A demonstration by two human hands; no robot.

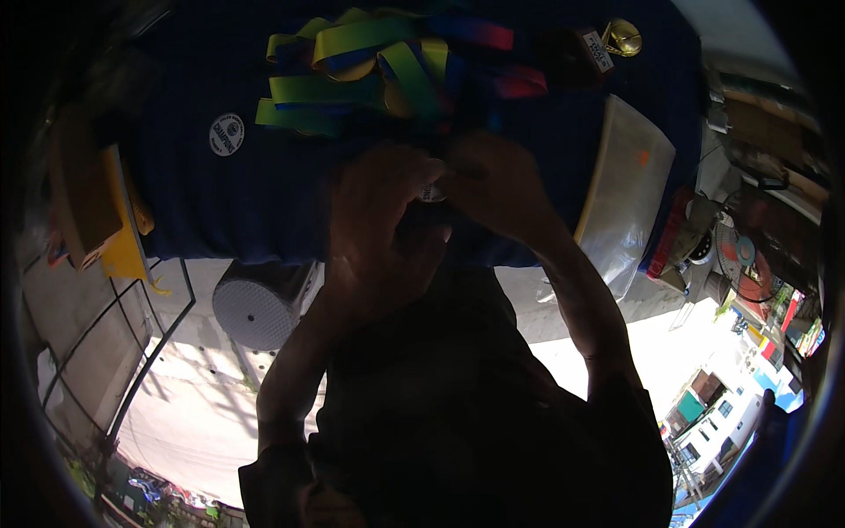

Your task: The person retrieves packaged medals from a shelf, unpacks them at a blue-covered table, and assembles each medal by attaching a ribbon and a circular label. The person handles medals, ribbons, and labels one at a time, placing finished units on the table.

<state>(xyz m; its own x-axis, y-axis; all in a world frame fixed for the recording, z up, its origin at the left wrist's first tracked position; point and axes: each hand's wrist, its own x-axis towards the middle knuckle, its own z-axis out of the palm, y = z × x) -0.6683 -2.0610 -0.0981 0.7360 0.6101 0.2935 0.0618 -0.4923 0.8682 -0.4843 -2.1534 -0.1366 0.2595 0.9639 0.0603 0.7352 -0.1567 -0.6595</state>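
Observation:
Over the near part of a dark blue cloth-covered table (282, 211), both my hands meet at a small white printed piece (430, 193) that looks like a round sticker, mostly hidden by fingers. My left hand (374, 211) is curled, its fingertips on the piece and its thumb held lower. My right hand (497, 185) pinches the piece from the other side; shadow and blur hide some of its fingers. A whole round white sticker (227, 135) with dark print lies to the left. Beyond my hands, green, yellow, blue and red ribbons (365, 37) are heaped with gold medals (396, 99).
A gold rounded object (623, 38) with a printed plate stands at the far right. A clear plastic pack (629, 167) overhangs the right edge. Cardboard and yellow pieces (123, 216) sit at the left edge. Below stands a grey patterned cylinder (255, 304); a fan (744, 255) is further right.

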